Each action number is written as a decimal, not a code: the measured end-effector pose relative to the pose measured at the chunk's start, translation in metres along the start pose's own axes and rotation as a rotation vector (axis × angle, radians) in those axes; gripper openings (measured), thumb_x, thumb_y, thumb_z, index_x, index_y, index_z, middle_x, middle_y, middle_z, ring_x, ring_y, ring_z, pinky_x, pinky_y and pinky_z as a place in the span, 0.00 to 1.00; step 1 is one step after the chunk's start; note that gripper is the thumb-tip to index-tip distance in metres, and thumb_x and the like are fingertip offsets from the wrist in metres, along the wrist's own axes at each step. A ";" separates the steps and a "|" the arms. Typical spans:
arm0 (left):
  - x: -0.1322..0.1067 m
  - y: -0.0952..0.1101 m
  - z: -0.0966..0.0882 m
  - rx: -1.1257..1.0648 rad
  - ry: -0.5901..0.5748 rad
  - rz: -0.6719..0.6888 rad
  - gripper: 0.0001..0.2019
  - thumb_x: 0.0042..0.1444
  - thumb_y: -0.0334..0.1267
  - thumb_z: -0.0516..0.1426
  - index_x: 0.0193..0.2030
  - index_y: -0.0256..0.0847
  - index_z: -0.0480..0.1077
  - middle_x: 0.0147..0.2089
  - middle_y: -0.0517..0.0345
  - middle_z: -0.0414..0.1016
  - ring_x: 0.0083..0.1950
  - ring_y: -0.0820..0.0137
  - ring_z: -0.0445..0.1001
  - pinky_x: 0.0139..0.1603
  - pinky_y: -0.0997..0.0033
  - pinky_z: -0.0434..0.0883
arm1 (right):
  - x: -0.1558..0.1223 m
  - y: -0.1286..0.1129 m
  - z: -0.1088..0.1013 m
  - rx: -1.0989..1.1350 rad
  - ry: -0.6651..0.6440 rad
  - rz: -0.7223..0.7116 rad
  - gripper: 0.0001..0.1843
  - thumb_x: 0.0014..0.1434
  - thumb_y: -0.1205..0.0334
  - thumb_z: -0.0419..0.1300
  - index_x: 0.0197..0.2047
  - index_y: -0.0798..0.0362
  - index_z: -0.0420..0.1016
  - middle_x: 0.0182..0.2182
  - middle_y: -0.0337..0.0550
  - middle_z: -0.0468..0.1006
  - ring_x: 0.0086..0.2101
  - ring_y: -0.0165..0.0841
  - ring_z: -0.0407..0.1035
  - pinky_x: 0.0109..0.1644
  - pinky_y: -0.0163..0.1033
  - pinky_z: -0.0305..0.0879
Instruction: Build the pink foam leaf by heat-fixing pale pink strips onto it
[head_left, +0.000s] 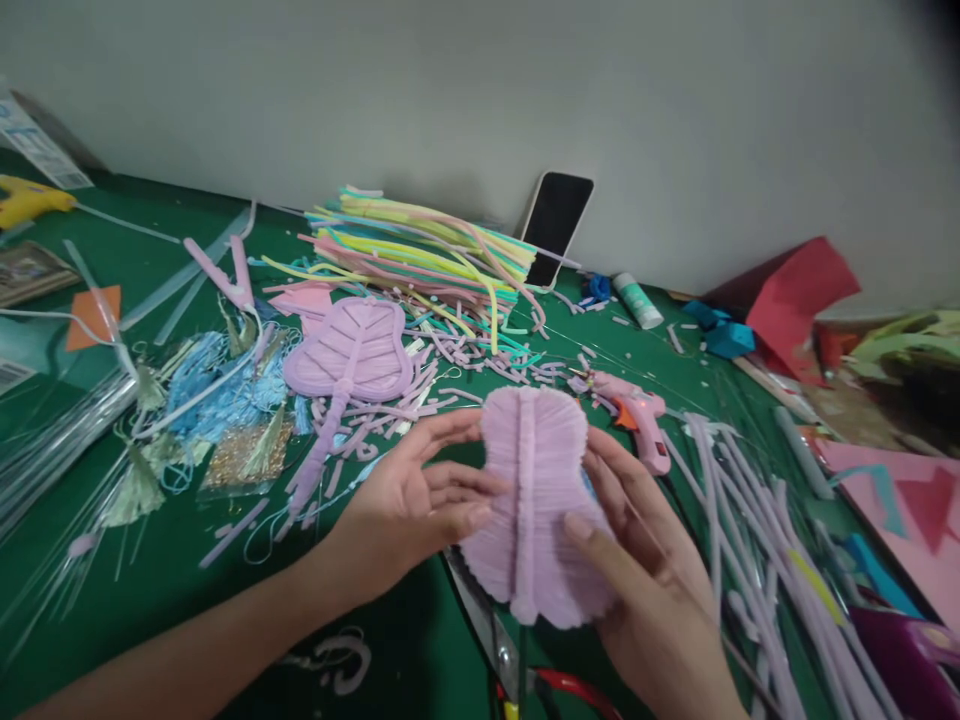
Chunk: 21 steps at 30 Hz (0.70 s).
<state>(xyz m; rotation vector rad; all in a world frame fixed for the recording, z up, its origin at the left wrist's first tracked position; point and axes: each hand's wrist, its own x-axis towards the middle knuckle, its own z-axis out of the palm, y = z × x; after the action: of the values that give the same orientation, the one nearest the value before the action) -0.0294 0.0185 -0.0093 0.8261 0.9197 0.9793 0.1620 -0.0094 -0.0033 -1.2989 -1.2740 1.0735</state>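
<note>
Where we can squeeze through

Below our left fingers [457, 478], on our side, we can slide along the green table [412, 640] as far as the scissors [504, 655]. They block the way under the purple leaf shape [551, 550] that our right fingers [609, 465] hold. Just past those fingers, the pink glue gun [634, 405] gets in our way. To their right, long purple sticks [772, 560] do too. Beyond our left fingers, a purple fan [349, 360] blocks us.

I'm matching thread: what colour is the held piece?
The held piece is pale lilac; see head view.
</note>
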 end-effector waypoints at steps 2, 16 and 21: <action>0.002 0.000 -0.002 0.115 0.105 0.033 0.28 0.46 0.37 0.67 0.55 0.47 0.66 0.54 0.51 0.68 0.43 0.69 0.73 0.39 0.74 0.71 | 0.003 0.002 -0.002 0.070 0.045 0.023 0.27 0.57 0.61 0.62 0.60 0.44 0.65 0.59 0.48 0.69 0.58 0.42 0.63 0.47 0.42 0.75; 0.010 -0.006 -0.006 0.103 0.060 -0.149 0.10 0.52 0.43 0.62 0.37 0.39 0.72 0.25 0.64 0.70 0.25 0.77 0.66 0.25 0.80 0.63 | 0.016 -0.001 -0.014 0.054 0.120 -0.186 0.14 0.65 0.58 0.51 0.45 0.45 0.78 0.39 0.45 0.78 0.35 0.35 0.73 0.36 0.42 0.73; 0.009 -0.005 -0.010 0.154 0.045 -0.240 0.11 0.53 0.45 0.60 0.33 0.40 0.70 0.19 0.69 0.59 0.18 0.81 0.53 0.16 0.80 0.50 | 0.009 0.000 -0.016 -0.069 -0.084 -0.179 0.14 0.65 0.61 0.51 0.44 0.46 0.79 0.39 0.46 0.79 0.38 0.37 0.74 0.40 0.45 0.73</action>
<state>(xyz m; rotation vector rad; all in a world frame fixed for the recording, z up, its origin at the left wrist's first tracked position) -0.0346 0.0269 -0.0201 0.8038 1.1158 0.7274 0.1784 -0.0018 -0.0005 -1.1754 -1.4727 0.9729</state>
